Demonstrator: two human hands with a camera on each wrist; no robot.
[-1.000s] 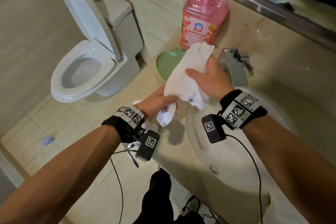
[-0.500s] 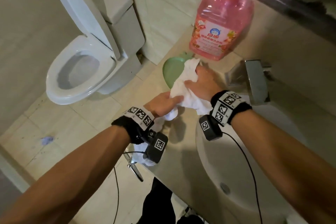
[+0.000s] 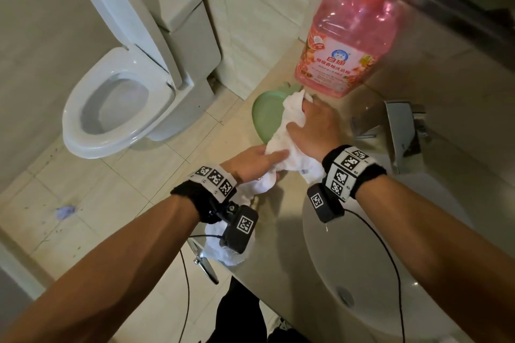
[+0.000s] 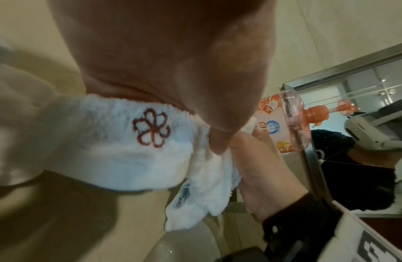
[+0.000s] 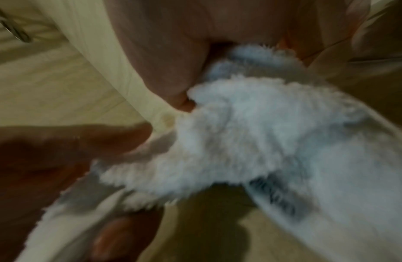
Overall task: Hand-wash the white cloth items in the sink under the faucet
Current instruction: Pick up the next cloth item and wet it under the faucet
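Presently a white cloth (image 3: 287, 131) is held stretched between both hands above the beige counter (image 3: 281, 234), to the left of the sink (image 3: 370, 281) and not under the faucet (image 3: 401, 133). Its upper end is gripped by the right hand (image 3: 317, 131), whose fingers are curled into the terry just over the green dish (image 3: 264, 117). Its lower end is pinched by the left hand (image 3: 250, 161), thumb laid along the fabric; a red flower emblem (image 4: 151, 130) and a sewn label (image 4: 183, 198) are seen in the left wrist view. A second white cloth (image 3: 214, 242) is partly hidden beneath the left wrist camera at the counter's edge. A pink detergent bottle (image 3: 348, 44) stands behind the dish, against the wall below the mirror. A toilet (image 3: 122, 92) with its lid raised is seen on the tiled floor to the left
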